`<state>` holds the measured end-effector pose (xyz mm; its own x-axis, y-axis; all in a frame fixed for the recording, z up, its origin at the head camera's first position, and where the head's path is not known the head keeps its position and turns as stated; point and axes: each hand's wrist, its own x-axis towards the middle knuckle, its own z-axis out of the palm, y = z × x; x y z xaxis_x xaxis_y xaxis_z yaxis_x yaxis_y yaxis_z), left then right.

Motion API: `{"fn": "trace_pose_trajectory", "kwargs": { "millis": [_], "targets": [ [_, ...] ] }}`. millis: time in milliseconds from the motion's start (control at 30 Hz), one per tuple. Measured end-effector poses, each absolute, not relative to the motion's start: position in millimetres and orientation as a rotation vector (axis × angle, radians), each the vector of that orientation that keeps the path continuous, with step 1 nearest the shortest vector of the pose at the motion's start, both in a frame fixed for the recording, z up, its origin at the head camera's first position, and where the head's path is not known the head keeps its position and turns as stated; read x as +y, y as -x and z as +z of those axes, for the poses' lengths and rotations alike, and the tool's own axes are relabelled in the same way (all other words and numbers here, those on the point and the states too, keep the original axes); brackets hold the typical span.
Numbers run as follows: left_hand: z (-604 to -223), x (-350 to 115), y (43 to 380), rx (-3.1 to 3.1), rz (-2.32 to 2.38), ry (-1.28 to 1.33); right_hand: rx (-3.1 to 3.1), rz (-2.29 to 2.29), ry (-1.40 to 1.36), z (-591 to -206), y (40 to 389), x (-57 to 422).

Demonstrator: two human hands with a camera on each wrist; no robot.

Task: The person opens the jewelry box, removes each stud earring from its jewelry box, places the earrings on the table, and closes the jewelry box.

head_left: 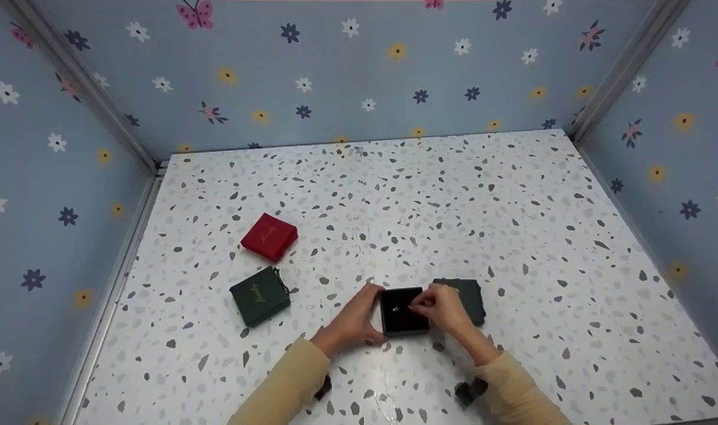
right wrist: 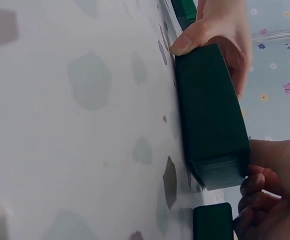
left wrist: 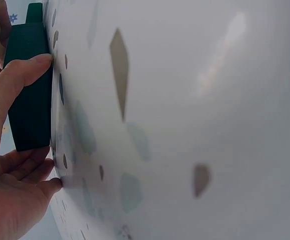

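A dark green open box (head_left: 406, 332) with a black insert stands on the table before me. My left hand (head_left: 356, 316) holds it by its left side, thumb at the near corner and fingers at the far one. In the left wrist view the thumb presses the green box wall (left wrist: 30, 115). My right hand (head_left: 444, 307) reaches over the right rim, thumb and forefinger pinched together over the insert. A tiny shiny piece (head_left: 396, 309) shows on the insert beside these fingertips; I cannot tell what small thing they pinch. In the right wrist view the other fingers (right wrist: 257, 200) are curled.
A dark green lid (head_left: 471, 301) lies right of the box, partly behind my right hand. Over to the left are a closed green box (head_left: 259, 298) with gold lettering and a red box (head_left: 269, 236). Flowered walls (head_left: 335, 71) enclose the speckled table (head_left: 541, 236).
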<state>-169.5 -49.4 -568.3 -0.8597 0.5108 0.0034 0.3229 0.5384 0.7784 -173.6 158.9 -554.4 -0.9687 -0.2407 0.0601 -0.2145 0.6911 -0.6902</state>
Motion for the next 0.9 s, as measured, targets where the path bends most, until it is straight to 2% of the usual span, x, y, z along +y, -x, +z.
{"fn": "trace_pose_trajectory", "kwargs": {
  "millis": [300, 600, 900],
  "targets": [
    [-567, -50, 169, 2.543, 1.232, -0.685, 2.872, -1.206, 0.463, -547, 180, 161],
    [-568, -49, 171, 2.546, 1.21, -0.71, 2.834, -1.242, 0.567, -528, 204, 164],
    [-568, -50, 170, 2.542, 1.213, -0.68, 2.814, -1.268, 0.558, -518, 228, 163]
  ]
}}
